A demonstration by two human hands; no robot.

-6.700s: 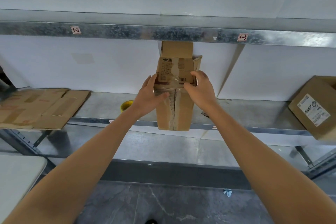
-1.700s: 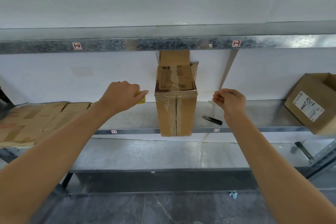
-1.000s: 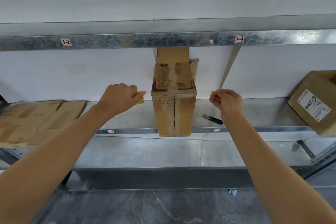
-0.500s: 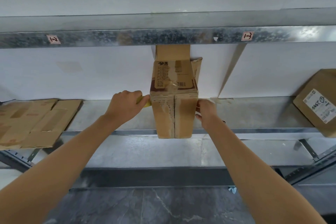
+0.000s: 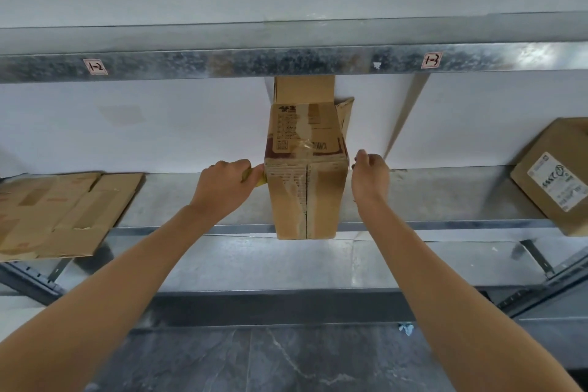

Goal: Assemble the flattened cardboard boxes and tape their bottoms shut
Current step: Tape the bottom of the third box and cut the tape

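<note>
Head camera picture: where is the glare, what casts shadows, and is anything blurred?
Head view: glare brightens the right end of the upper shelf beam; a slanted grey shadow falls on the wall right of the box; the box's print looks soft; the forearms widen toward the corners, a wide-angle stretch.

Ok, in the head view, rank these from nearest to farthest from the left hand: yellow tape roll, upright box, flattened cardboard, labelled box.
1. yellow tape roll: held in the left hand.
2. upright box: just right of it.
3. flattened cardboard: left on the shelf.
4. labelled box: far right.
</note>
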